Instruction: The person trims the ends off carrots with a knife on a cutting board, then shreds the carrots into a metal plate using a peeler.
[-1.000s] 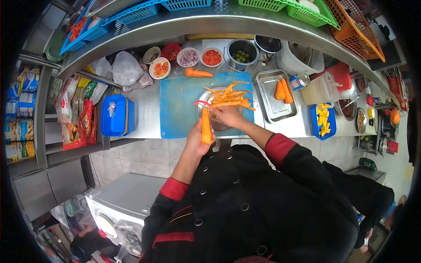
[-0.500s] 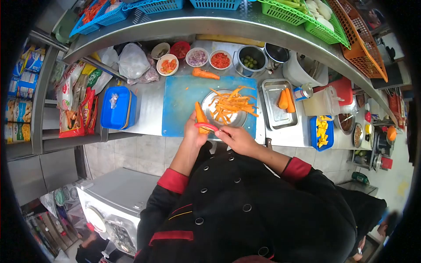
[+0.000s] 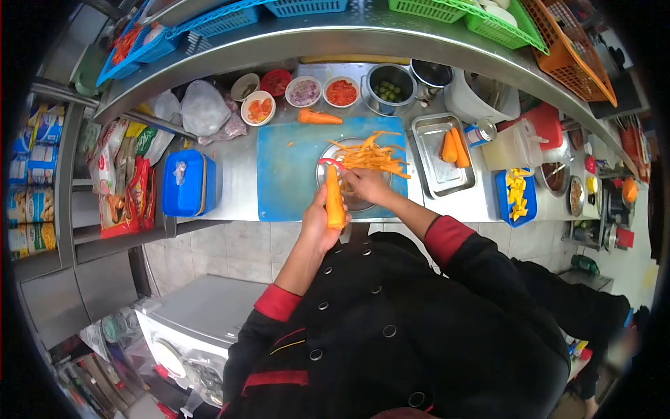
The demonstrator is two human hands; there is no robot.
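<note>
A partly peeled carrot (image 3: pixel 336 204) is gripped in my left hand (image 3: pixel 319 222), tilted upright near the front edge of the counter. My right hand (image 3: pixel 368 186) closes on a red-handled peeler (image 3: pixel 331 163), which is at the carrot's upper end. Behind both hands, a round metal dish (image 3: pixel 324 155) carries a heap of orange carrot peelings (image 3: pixel 373 155). The dish sits on a blue cutting board (image 3: pixel 285 174). Another carrot (image 3: pixel 319 117) lies at the board's back edge.
Right of the board is a metal tray (image 3: pixel 434 183) with carrots. A blue container (image 3: pixel 188 183) stands left. Bowls of chopped red pieces (image 3: pixel 340 93) and chopped onion (image 3: pixel 304 93) line the back beside a pot (image 3: pixel 388 89). A steel shelf (image 3: pixel 335 43) overhangs the counter.
My right hand and the peeler have moved up to the carrot's far end. My left hand has shifted right and slightly down, and the carrot is now more upright over the dish's near side.
</note>
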